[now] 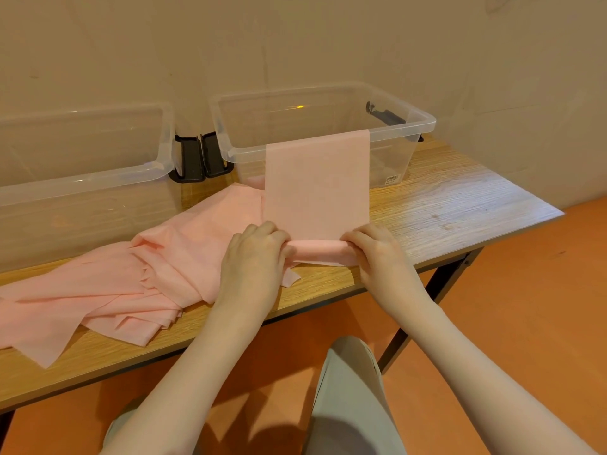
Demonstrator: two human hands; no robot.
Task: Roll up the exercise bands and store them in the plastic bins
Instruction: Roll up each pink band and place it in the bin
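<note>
Both bare forearms reach forward side by side, backs of the hands up. The left hand (254, 254) has its fingers curled down and forward over the left end of a roll (320, 249), knuckles raised, gripping it. The right hand (377, 254) mirrors it just to the right, fingers bent round the roll's other end and the thumb tucked beneath, so the two hands sit level, apart, with the roll spanning the gap between them.
</note>
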